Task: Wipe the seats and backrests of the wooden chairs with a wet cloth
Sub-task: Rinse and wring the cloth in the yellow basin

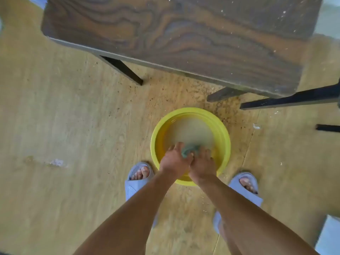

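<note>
A yellow basin of cloudy water stands on the floor between my feet. Both my hands are inside it at the near rim. My left hand and my right hand are closed together around a small teal cloth, which bulges out between the fingers just above the water. Most of the cloth is hidden by my hands. A dark wooden surface, dusty with white specks, fills the top of the view above the basin; its black legs reach the floor.
The floor is light wood-look vinyl with crumbs and dirt scattered around the basin. Black metal legs of other furniture reach in from the right. My feet in grey slippers flank the basin. A pale smear marks the floor at left.
</note>
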